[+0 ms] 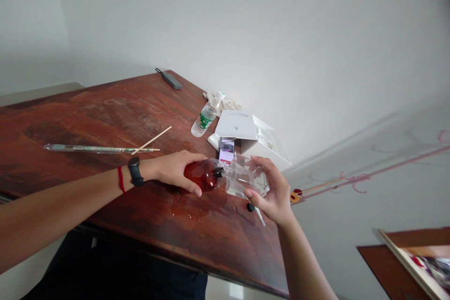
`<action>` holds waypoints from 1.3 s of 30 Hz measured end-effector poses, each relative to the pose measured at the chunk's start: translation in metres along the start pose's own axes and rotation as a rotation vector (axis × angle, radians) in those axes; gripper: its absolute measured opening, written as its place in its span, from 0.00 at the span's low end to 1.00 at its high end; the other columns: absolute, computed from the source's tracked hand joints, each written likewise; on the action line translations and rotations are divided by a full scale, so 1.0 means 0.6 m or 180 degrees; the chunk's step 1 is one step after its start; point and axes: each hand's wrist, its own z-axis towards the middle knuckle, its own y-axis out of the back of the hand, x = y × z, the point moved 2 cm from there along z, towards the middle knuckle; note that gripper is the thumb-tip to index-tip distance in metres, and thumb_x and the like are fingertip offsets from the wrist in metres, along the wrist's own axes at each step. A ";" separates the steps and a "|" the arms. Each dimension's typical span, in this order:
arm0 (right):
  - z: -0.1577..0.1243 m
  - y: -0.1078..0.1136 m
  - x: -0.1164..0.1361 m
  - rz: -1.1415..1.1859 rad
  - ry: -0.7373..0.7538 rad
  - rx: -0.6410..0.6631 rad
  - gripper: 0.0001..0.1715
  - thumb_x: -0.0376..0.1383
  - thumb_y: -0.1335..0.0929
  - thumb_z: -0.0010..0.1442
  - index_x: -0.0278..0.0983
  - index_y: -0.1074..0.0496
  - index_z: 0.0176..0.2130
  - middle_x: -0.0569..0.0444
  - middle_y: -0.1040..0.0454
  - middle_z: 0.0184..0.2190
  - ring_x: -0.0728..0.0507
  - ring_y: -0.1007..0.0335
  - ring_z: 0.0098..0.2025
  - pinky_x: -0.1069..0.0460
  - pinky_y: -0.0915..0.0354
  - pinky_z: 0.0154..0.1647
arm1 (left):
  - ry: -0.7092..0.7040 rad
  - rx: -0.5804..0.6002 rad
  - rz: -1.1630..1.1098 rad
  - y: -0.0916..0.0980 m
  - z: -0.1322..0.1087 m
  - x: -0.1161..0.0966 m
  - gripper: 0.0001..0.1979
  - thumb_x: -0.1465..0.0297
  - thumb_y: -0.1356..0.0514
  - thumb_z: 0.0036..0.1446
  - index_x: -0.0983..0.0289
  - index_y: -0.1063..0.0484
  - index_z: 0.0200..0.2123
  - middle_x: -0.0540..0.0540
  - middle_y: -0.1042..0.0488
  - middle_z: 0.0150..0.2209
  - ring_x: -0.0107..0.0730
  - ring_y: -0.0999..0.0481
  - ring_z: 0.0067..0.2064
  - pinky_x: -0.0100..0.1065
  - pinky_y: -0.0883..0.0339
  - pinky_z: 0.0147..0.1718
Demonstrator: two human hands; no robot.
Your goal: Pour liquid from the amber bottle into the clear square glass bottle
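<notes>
Two hands are at work over the near part of the brown desk (105,117). The left hand (176,171) is wrapped around one brown bottle (203,174), which lies on its side just above the wood. This arm has one black watch (134,171) and one red string (121,179) on the wrist. The right hand (272,194) curls its fingers around one clear bottle (244,177), which is tipped on its side too. The two bottles meet mouth to mouth, between the two hands, close to the desk's right edge.

Just under them is one small wet patch (186,208) on the wood. One little black cap (250,207) with a thin white tube on it lies next to the right hand.

A bit farther back, one phone (227,149) stands behind the bottles, touching one white box (239,127). To the left lie one thin wooden stick (152,140) and one long clear tube (94,149), and their tips cross.

Farther on, one water bottle (206,116) with a green label lies on its side. That makes three bottles in all. Behind it is one pale cloth bundle (228,102). At the far corner sits one flat grey thing (171,80) with a cord. One more piece of brown furniture (393,269) shows low on the right, well apart.
</notes>
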 end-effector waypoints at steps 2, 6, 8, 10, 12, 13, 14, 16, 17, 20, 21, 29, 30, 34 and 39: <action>0.001 0.001 0.000 0.0011 0.0002 0.0018 0.34 0.48 0.24 0.64 0.45 0.28 0.65 0.47 0.18 0.51 0.37 0.19 0.45 0.43 0.23 0.44 | -0.0003 -0.0011 -0.0005 0.000 0.000 0.000 0.38 0.46 0.21 0.51 0.60 0.21 0.59 0.58 0.14 0.50 0.52 0.14 0.47 0.40 0.25 0.48; 0.002 0.002 0.000 0.0049 0.0015 0.0044 0.35 0.48 0.23 0.64 0.45 0.28 0.65 0.47 0.18 0.51 0.37 0.20 0.45 0.43 0.24 0.44 | -0.0024 -0.0045 -0.0028 -0.001 -0.001 -0.001 0.37 0.47 0.21 0.50 0.59 0.20 0.58 0.57 0.14 0.49 0.52 0.14 0.47 0.39 0.25 0.47; 0.002 0.002 0.000 0.0062 0.0008 0.0057 0.35 0.48 0.23 0.63 0.45 0.28 0.66 0.48 0.19 0.52 0.38 0.21 0.45 0.44 0.25 0.44 | -0.0025 -0.0065 -0.0031 -0.001 0.000 -0.002 0.37 0.47 0.21 0.50 0.59 0.20 0.58 0.57 0.14 0.49 0.52 0.14 0.47 0.39 0.25 0.47; 0.002 0.002 0.000 0.0081 -0.0018 0.0071 0.36 0.48 0.23 0.63 0.46 0.28 0.66 0.48 0.19 0.51 0.38 0.22 0.45 0.44 0.26 0.44 | -0.0024 -0.0058 -0.0034 -0.001 0.000 -0.002 0.36 0.48 0.21 0.50 0.59 0.20 0.58 0.57 0.14 0.49 0.52 0.14 0.47 0.39 0.25 0.47; 0.002 0.003 -0.001 0.0103 -0.0042 0.0093 0.36 0.48 0.23 0.63 0.46 0.28 0.66 0.48 0.19 0.51 0.38 0.22 0.45 0.44 0.26 0.45 | -0.0032 -0.0050 -0.0049 -0.001 0.000 -0.002 0.36 0.48 0.21 0.50 0.59 0.20 0.57 0.57 0.14 0.49 0.52 0.14 0.47 0.39 0.25 0.47; 0.002 0.003 -0.001 0.0108 -0.0051 0.0105 0.36 0.48 0.23 0.63 0.46 0.28 0.66 0.49 0.20 0.51 0.38 0.23 0.45 0.44 0.26 0.45 | -0.0038 -0.0054 -0.0061 -0.001 0.000 -0.002 0.36 0.48 0.21 0.50 0.59 0.20 0.57 0.57 0.14 0.49 0.52 0.14 0.47 0.39 0.25 0.47; 0.002 0.003 -0.001 0.0107 -0.0056 0.0115 0.36 0.48 0.23 0.63 0.46 0.28 0.66 0.49 0.20 0.50 0.38 0.23 0.45 0.44 0.27 0.45 | -0.0045 -0.0063 -0.0077 -0.001 0.000 -0.002 0.36 0.48 0.20 0.50 0.59 0.20 0.57 0.57 0.14 0.49 0.52 0.14 0.47 0.39 0.25 0.47; 0.002 0.003 -0.001 0.0093 -0.0055 0.0122 0.36 0.48 0.23 0.63 0.47 0.28 0.66 0.49 0.20 0.50 0.38 0.23 0.45 0.44 0.27 0.44 | -0.0052 -0.0087 -0.0105 -0.002 -0.001 -0.002 0.36 0.49 0.20 0.50 0.59 0.19 0.57 0.57 0.14 0.49 0.52 0.14 0.47 0.39 0.25 0.47; 0.002 0.003 -0.001 0.0086 -0.0051 0.0119 0.36 0.48 0.23 0.63 0.47 0.28 0.66 0.49 0.20 0.49 0.38 0.23 0.44 0.44 0.27 0.44 | -0.0051 -0.0092 -0.0113 -0.002 -0.001 -0.001 0.36 0.49 0.20 0.50 0.59 0.19 0.57 0.56 0.14 0.49 0.52 0.14 0.47 0.39 0.25 0.47; 0.002 0.003 -0.001 0.0076 -0.0033 0.0109 0.37 0.48 0.23 0.63 0.46 0.29 0.67 0.49 0.20 0.50 0.38 0.23 0.44 0.44 0.27 0.44 | -0.0065 -0.0100 -0.0106 -0.003 -0.001 0.000 0.36 0.49 0.20 0.49 0.59 0.19 0.57 0.57 0.14 0.48 0.51 0.14 0.46 0.39 0.25 0.47; 0.002 0.003 -0.002 0.0072 -0.0029 0.0113 0.37 0.48 0.23 0.63 0.46 0.29 0.67 0.49 0.20 0.50 0.38 0.23 0.45 0.44 0.27 0.44 | -0.0076 -0.0111 -0.0104 -0.003 -0.002 0.000 0.36 0.49 0.20 0.49 0.59 0.19 0.57 0.57 0.14 0.48 0.51 0.14 0.46 0.39 0.25 0.47; 0.002 0.004 -0.003 0.0068 -0.0040 0.0136 0.37 0.47 0.23 0.62 0.47 0.29 0.66 0.48 0.19 0.51 0.37 0.21 0.46 0.43 0.26 0.45 | -0.0075 -0.0131 -0.0090 -0.004 -0.001 0.003 0.36 0.49 0.19 0.49 0.58 0.19 0.58 0.56 0.13 0.49 0.52 0.13 0.47 0.39 0.25 0.48; 0.002 0.004 -0.003 0.0065 -0.0046 0.0136 0.37 0.47 0.23 0.62 0.47 0.29 0.66 0.49 0.19 0.51 0.37 0.21 0.46 0.44 0.26 0.45 | -0.0075 -0.0110 -0.0068 -0.003 -0.001 0.002 0.36 0.49 0.20 0.49 0.58 0.19 0.58 0.56 0.13 0.49 0.52 0.13 0.47 0.39 0.25 0.48; 0.002 0.005 -0.003 0.0046 -0.0044 0.0129 0.36 0.47 0.23 0.62 0.46 0.28 0.66 0.49 0.19 0.51 0.38 0.21 0.45 0.44 0.26 0.45 | -0.0065 -0.0066 -0.0001 -0.003 -0.001 0.002 0.37 0.48 0.20 0.50 0.59 0.20 0.58 0.57 0.14 0.49 0.52 0.13 0.47 0.39 0.25 0.47; 0.003 0.005 -0.003 0.0011 -0.0028 0.0152 0.36 0.47 0.23 0.62 0.46 0.28 0.66 0.49 0.19 0.50 0.38 0.22 0.44 0.44 0.26 0.43 | -0.0045 -0.0103 0.0002 -0.004 -0.002 0.003 0.36 0.48 0.20 0.49 0.58 0.20 0.57 0.56 0.14 0.48 0.51 0.13 0.46 0.38 0.25 0.46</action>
